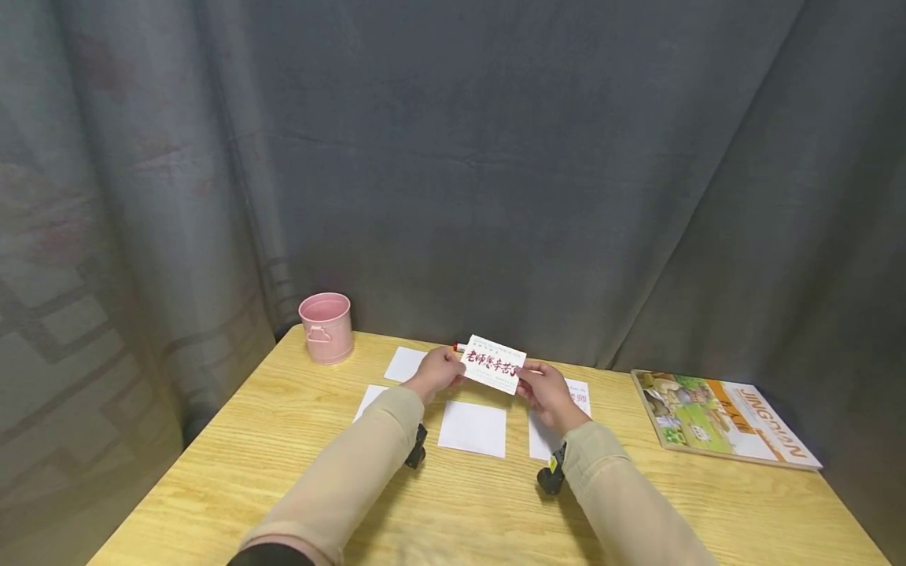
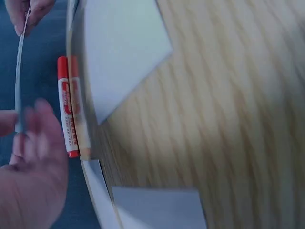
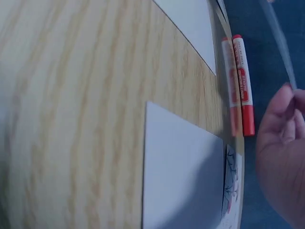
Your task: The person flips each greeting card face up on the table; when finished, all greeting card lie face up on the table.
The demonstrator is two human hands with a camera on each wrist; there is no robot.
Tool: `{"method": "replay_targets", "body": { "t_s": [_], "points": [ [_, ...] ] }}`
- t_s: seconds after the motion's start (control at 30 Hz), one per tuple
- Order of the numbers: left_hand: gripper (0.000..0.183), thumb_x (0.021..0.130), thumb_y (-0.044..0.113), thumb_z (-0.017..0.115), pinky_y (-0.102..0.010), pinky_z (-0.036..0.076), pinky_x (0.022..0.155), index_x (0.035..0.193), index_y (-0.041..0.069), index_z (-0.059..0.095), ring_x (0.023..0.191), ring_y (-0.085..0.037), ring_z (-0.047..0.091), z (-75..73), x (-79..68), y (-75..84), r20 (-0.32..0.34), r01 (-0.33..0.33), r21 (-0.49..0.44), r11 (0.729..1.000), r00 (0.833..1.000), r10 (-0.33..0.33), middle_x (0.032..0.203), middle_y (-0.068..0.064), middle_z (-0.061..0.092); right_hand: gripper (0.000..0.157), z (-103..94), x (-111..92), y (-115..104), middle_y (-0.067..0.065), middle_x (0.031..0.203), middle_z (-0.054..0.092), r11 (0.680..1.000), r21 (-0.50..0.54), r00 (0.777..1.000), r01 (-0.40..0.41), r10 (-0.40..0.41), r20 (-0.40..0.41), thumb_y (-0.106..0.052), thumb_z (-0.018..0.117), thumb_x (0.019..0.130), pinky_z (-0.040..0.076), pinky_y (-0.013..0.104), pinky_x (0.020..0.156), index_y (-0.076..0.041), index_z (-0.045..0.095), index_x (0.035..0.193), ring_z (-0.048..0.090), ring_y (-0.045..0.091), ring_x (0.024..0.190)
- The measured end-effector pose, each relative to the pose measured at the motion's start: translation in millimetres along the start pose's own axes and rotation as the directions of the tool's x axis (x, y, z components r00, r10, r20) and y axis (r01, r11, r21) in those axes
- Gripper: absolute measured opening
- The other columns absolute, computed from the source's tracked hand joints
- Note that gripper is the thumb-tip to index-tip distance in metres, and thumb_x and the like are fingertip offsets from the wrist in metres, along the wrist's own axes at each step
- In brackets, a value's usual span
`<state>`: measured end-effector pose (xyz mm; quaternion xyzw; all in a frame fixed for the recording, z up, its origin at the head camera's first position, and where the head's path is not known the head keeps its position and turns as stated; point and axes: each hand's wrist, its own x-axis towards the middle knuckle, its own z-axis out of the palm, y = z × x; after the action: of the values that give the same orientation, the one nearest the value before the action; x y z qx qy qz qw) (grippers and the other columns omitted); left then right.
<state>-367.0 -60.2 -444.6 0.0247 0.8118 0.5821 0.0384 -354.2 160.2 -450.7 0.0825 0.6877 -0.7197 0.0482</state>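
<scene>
Between both hands a white card (image 1: 495,377) with red handwritten Chinese characters is held up above the table. My left hand (image 1: 437,371) pinches its left edge, and my right hand (image 1: 546,391) pinches the right edge. The left wrist view shows the card edge-on, gripped by the thumb and fingers of the left hand (image 2: 35,181). From the right wrist, the right hand (image 3: 281,162) grips the opposite end. A red-and-white marker (image 2: 68,114) lies at the table's back edge, mostly hidden behind the card in the head view. Below the hands, a blank white card (image 1: 472,428) lies on the wood.
More white cards lie left (image 1: 405,364) and right (image 1: 541,440), one bearing writing (image 1: 579,395). A pink bucket (image 1: 338,334) stands at the back left corner. At the right lies a picture book (image 1: 725,420). A grey curtain (image 1: 467,196) hangs behind the wooden table (image 1: 283,456).
</scene>
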Motion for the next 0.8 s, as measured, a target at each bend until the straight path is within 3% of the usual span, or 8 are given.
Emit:
{"method": "replay_targets", "body": {
  "t_s": [0.07, 0.17, 0.27, 0.4, 0.57, 0.67, 0.8],
  "points": [
    [0.01, 0.094, 0.002, 0.061, -0.029, 0.047, 0.064, 0.088, 0.004, 0.053, 0.068, -0.018, 0.055, -0.8, -1.3, 0.2, 0.015, -0.071, 0.197, 0.978, 0.997, 0.07, 0.081, -0.008, 0.057, 0.024, 0.7, 1, 2, 0.001, 0.083, 0.064, 0.998, -0.056, 1.0, 0.004, -0.005, -0.012, -0.003, 0.062, 0.101, 0.052, 0.016, 0.059, 0.007, 0.055, 0.121, 0.058, 0.005, 0.065],
    [0.009, 0.095, 0.006, 0.062, -0.038, 0.05, 0.076, 0.099, -0.002, 0.061, 0.082, -0.025, 0.058, 0.8, -3.0, 1.8, 0.084, -0.208, 0.457, 0.865, 0.978, 0.191, 0.091, -0.012, 0.061, 0.023, 2.0, 2, 5, 0.004, 0.085, 0.063, 0.991, -0.131, 1.0, 0.001, -0.004, -0.022, -0.003, 0.063, 0.1, 0.051, 0.017, 0.057, 0.009, 0.056, 0.119, 0.057, 0.006, 0.065],
    [0.024, 0.093, 0.008, 0.062, -0.044, 0.051, 0.094, 0.112, -0.005, 0.067, 0.102, -0.032, 0.063, 5.6, -4.5, 3.6, 0.211, -0.336, 0.572, 0.748, 0.942, 0.262, 0.108, -0.018, 0.066, 0.022, 5.5, 3, 8, 0.006, 0.086, 0.063, 0.986, -0.168, 0.999, -0.001, -0.008, -0.05, -0.001, 0.063, 0.1, 0.051, 0.017, 0.057, 0.01, 0.057, 0.118, 0.057, 0.007, 0.065],
    [0.03, 0.094, 0.017, 0.062, -0.04, 0.048, 0.102, 0.119, 0.003, 0.071, 0.115, -0.031, 0.061, 14.8, -6.2, 0.9, 0.358, -0.431, 0.651, 0.625, 0.9, 0.248, 0.12, -0.014, 0.066, 0.022, 10.4, 7, 12, 0.009, 0.09, 0.064, 0.976, -0.216, 0.995, -0.004, -0.018, -0.099, -0.002, 0.062, 0.1, 0.051, 0.018, 0.058, 0.01, 0.059, 0.118, 0.057, 0.009, 0.069],
    [0.034, 0.099, 0.025, 0.059, -0.034, 0.045, 0.107, 0.125, 0.007, 0.072, 0.124, -0.026, 0.059, 22.8, -10.7, -1.2, 0.434, -0.46, 0.711, 0.532, 0.882, 0.183, 0.128, -0.009, 0.067, 0.027, 16.3, 11, 13, 0.016, 0.101, 0.066, 0.951, -0.31, 0.99, -0.018, -0.026, -0.138, -0.005, 0.061, 0.099, 0.052, 0.022, 0.064, 0.01, 0.063, 0.121, 0.059, 0.014, 0.078],
    [0.038, 0.101, 0.027, 0.055, -0.034, 0.043, 0.11, 0.129, 0.006, 0.071, 0.129, -0.026, 0.057, 25.1, -12.6, 1.8, 0.43, -0.451, 0.738, 0.502, 0.888, 0.166, 0.133, -0.009, 0.067, 0.032, 18.3, 12, 12, 0.02, 0.108, 0.066, 0.931, -0.365, 0.989, -0.016, -0.038, -0.141, -0.004, 0.058, 0.098, 0.054, 0.026, 0.07, 0.011, 0.064, 0.125, 0.061, 0.018, 0.084],
    [0.042, 0.103, 0.03, 0.052, -0.036, 0.041, 0.112, 0.132, 0.005, 0.07, 0.135, -0.027, 0.053, 26.5, -12.8, 5.1, 0.407, -0.408, 0.774, 0.483, 0.906, 0.115, 0.139, -0.01, 0.063, 0.034, 18.2, 10, 8, 0.02, 0.108, 0.067, 0.908, -0.419, 0.994, -0.01, -0.035, -0.1, -0.003, 0.057, 0.097, 0.056, 0.03, 0.078, 0.012, 0.062, 0.127, 0.063, 0.02, 0.087]
  ]
}}
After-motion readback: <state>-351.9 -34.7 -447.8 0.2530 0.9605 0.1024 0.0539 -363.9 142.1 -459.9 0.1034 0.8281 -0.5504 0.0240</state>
